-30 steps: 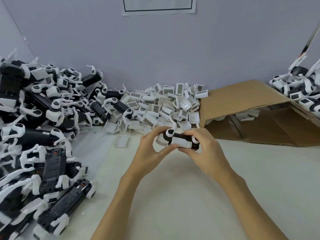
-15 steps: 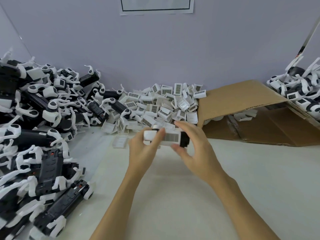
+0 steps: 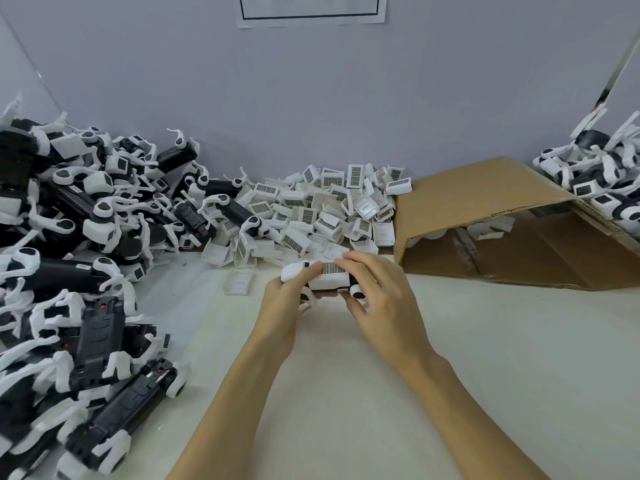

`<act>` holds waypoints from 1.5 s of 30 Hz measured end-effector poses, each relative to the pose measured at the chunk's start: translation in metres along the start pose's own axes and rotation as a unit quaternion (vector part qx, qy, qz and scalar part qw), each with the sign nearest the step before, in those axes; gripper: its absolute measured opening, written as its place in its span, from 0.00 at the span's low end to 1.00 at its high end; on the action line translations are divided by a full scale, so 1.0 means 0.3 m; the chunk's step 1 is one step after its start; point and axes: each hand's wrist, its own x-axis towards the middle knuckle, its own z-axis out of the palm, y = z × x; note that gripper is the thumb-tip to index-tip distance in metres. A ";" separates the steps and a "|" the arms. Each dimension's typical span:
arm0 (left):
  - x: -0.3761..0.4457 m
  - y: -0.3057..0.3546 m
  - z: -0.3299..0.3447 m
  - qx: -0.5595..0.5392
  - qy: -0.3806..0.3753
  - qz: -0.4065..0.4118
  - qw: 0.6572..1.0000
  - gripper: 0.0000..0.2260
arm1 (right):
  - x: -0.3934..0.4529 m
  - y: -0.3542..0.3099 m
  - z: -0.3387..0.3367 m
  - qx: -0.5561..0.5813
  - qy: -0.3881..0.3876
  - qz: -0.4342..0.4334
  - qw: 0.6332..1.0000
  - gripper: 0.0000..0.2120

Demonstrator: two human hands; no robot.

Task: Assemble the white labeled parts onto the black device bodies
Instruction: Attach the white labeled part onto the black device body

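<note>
Above the middle of the table I hold one black device body, mostly covered by a white labeled part that sits on top with its barcode label facing up. My left hand grips the left end, its thumb lying over the white part. My right hand grips the right end, fingers curled over the top edge. A white ring end of the device pokes out under my right fingers.
A big heap of black device bodies with white clips fills the left side. Loose white labeled parts pile up against the back wall. An open cardboard box lies on its side at the right, with more devices heaped above it.
The device has been turned in my hands: the white labeled part now faces up and sits on the body. Both hands have shifted slightly away from me, toward the parts pile.
</note>
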 end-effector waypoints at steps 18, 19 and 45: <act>-0.021 0.003 0.017 0.105 -0.008 0.163 0.981 0.14 | -0.005 0.004 -0.006 0.087 -0.049 0.083 0.992 0.26; -0.023 -0.007 0.025 0.123 -0.005 0.175 0.977 0.13 | -0.004 -0.002 -0.001 0.076 -0.036 0.079 0.993 0.25; -0.018 -0.015 0.014 0.249 -0.126 0.214 0.936 0.12 | 0.018 0.054 -0.066 0.562 -0.065 0.334 0.754 0.17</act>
